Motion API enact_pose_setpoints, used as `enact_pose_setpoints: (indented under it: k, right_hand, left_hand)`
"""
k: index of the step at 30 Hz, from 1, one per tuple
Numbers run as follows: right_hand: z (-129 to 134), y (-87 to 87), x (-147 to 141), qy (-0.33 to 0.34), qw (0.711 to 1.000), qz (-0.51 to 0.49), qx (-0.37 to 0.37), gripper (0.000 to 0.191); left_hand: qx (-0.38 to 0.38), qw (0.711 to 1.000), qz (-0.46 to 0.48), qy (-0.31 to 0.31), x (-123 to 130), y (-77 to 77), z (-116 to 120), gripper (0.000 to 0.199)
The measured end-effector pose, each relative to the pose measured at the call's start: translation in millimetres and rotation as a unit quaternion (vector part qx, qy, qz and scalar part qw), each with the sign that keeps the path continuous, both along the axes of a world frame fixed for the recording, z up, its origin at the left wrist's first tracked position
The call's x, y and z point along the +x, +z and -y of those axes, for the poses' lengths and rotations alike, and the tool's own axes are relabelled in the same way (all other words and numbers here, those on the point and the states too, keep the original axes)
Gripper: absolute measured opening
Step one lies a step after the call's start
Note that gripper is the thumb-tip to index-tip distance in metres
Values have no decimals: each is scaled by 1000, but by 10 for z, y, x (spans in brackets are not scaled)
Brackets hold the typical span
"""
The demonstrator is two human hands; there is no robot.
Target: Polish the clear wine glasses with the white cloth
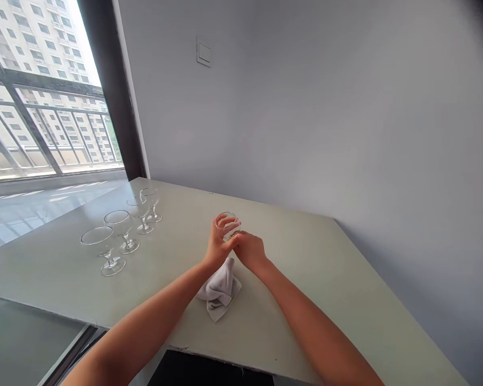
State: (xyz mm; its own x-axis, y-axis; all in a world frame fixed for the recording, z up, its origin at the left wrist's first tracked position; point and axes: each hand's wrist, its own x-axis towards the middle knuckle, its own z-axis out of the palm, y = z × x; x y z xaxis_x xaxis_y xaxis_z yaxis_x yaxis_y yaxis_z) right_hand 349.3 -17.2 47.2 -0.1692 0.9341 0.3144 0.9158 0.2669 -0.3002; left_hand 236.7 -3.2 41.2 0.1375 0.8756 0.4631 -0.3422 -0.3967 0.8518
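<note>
A clear stemmed glass is held up over the middle of the table, its rim towards the top. My left hand is closed around its bowl, with the fingers showing through the glass. Close against it, my right hand is curled at the glass's lower part; the stem and foot are mostly hidden by the fingers. Below both hands, a crumpled white cloth lies on the table, partly behind my left forearm.
Several similar stemmed glasses stand upright in a slanting row on the left, the nearest glass closest to me. The pale table meets a grey wall behind and to the right. A large window is at the upper left.
</note>
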Motion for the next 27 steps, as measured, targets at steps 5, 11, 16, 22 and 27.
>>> enact_pose_setpoints:
  k: [5,11,16,22,27]
  right_hand:
    - [-335,-252,414,-95,994,-31,-32,37]
    - [-773,-427,1523,-320,943,-67,-60,32]
    - [-940,-538,2205,-419,900,-88,-84,35]
    - [-1087,-659,2541,-463,876,-104,-84,35]
    - [-1102,-676,2785,-494,858,-114,-75,33]
  left_hand:
    - [-37,995,-90,14,18,-287,-161,67]
    - [-110,953,-266,93,50,-608,-289,45]
    - [-131,931,-326,102,66,-583,-288,38]
    - [-135,923,-343,112,79,-571,-293,37]
    - [-132,923,-346,106,80,-570,-289,37]
